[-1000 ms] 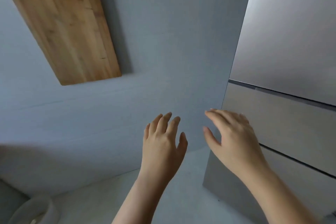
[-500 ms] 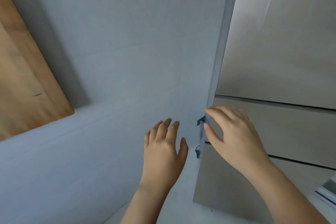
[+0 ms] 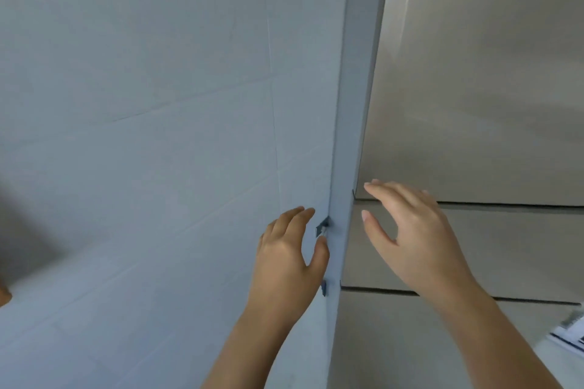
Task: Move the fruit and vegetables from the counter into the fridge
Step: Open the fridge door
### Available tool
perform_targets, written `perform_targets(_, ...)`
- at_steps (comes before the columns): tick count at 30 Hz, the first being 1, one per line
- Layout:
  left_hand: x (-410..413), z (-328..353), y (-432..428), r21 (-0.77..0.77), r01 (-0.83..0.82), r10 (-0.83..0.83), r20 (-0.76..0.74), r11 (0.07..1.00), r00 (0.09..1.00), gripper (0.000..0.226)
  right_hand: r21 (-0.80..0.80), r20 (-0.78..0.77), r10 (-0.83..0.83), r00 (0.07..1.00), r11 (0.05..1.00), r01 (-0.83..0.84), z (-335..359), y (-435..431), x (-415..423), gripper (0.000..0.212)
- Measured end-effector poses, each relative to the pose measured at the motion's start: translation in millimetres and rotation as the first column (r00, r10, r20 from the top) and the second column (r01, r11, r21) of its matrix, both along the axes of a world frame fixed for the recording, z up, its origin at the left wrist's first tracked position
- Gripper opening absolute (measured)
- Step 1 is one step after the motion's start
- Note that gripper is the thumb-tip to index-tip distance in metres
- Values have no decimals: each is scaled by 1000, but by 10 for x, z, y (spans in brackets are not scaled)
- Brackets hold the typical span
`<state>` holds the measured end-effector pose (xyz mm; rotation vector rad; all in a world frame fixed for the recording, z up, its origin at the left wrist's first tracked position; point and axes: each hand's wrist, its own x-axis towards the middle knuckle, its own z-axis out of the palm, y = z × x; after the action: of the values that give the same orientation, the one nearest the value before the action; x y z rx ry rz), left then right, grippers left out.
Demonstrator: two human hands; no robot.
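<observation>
— Both hands are empty, grip spread: right hand (image 3: 420,237) at the fridge (image 3: 474,104) door edge, left hand (image 3: 284,259) by the wall (image 3: 142,104). Produce?
— None in sight; she should hook the door edge and pull steadily

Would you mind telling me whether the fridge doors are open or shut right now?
Shut. The fridge door fronts lie flush, only thin dark seams between them, no interior showing. The right hand hovers open before them.

Domestic kitchen. Pale grey tiled wall (image 3: 142,104) with faint grout lines fills the left and centre of the frame; a tall fridge (image 3: 474,88) with brushed metallic door panels, split by dark horizontal seams, occupies the right.
</observation>
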<state>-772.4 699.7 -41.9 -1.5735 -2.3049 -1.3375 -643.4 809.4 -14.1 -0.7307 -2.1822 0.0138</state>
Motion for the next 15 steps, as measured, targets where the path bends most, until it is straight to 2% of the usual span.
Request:
perform_targets(6,-245,375,790,47,159,-161,39,986,986,38,14,-79,-93,993,995,94,121,579,-126,43)
perform_targets(9,-286,469,1150,132,220,-237,137,967,962,39,43,-88,-103,991,993,107,148,804,-137,42)
perform_targets(15,-342,464,1645,204,317,-368,304,926,879,43,110,-131,-89,987,989,103,180,974,-148,39)
